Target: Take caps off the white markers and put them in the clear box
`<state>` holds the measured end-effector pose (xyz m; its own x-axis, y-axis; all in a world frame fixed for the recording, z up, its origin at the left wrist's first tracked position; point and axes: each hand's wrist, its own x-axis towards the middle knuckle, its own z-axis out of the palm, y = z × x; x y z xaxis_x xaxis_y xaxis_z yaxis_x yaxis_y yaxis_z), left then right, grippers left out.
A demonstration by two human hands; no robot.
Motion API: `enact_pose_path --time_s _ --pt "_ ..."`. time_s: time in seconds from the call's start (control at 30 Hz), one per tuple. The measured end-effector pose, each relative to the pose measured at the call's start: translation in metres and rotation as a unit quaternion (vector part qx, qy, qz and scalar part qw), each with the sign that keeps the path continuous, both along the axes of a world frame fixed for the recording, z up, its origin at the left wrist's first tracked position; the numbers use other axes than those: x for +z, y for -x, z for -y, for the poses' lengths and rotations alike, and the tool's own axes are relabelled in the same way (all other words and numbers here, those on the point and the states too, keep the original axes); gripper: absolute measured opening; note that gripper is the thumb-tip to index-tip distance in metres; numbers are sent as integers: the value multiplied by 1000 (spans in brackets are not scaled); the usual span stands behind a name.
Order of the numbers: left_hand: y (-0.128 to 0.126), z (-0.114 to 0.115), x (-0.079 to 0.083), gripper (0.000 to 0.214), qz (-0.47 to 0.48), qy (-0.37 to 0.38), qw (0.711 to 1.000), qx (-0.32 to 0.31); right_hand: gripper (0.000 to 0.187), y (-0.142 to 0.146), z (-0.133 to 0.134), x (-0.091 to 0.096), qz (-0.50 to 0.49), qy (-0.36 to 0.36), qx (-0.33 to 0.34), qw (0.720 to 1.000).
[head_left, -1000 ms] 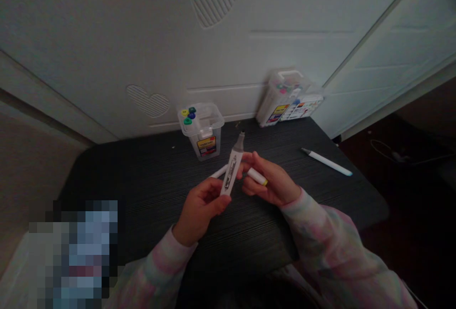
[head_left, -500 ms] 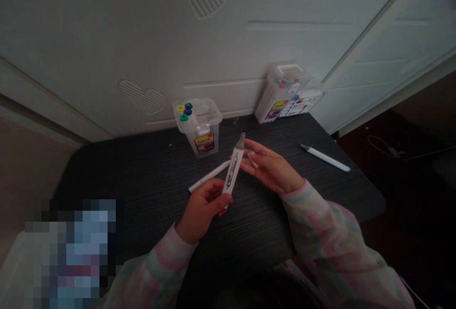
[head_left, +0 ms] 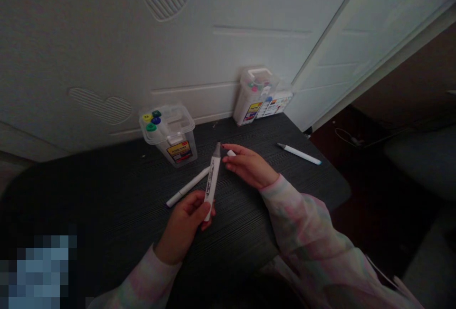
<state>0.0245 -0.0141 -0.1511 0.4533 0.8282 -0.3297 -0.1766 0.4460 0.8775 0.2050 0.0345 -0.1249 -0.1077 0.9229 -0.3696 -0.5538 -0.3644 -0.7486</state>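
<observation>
My left hand [head_left: 181,228] is closed around the lower end of a white marker [head_left: 213,176], which stands tilted with its uncapped grey nib end upward. Just right of that nib, my right hand [head_left: 249,166] pinches a small white marker cap [head_left: 231,153] between thumb and fingers. The cap is apart from the marker. Behind my left hand, a second white marker [head_left: 188,187] with a purple end lies on the dark table; the held marker partly covers it. Farther right lies another white marker [head_left: 302,154], its grey end bare and its other end blue.
An open clear plastic box [head_left: 185,131] with several coloured-top markers stands at the back left. A lidded marker box [head_left: 245,105] and a white printed pack [head_left: 280,104] stand against the white panel [head_left: 199,57]. The dark table's [head_left: 117,181] right edge drops off beyond the loose marker.
The view has swung right, so everything sits farther left. In my right hand the cap has turned, showing its white side. My left hand keeps its hold on the marker.
</observation>
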Motion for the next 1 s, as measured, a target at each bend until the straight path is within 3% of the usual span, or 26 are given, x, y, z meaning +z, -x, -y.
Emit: enact_pose_path --time_s 0.2,0.4,0.67,0.87,1.0 --pt "-1 0 2 27 4 3 1000 15 28 5 0 -2 28 -2 -36 999" --pt "-1 0 2 26 -11 -1 1000 23 17 0 -4 -10 89 -77 -53 992" --pt "-3 0 6 26 -16 -9 998 64 9 -16 -6 -2 129 -119 -149 973" --pt "-3 -2 4 25 0 -14 995 95 22 -18 -5 1 88 -140 -139 976" --pt "-2 -2 1 25 -2 -15 995 95 18 -18 -5 0 129 -169 -133 968"
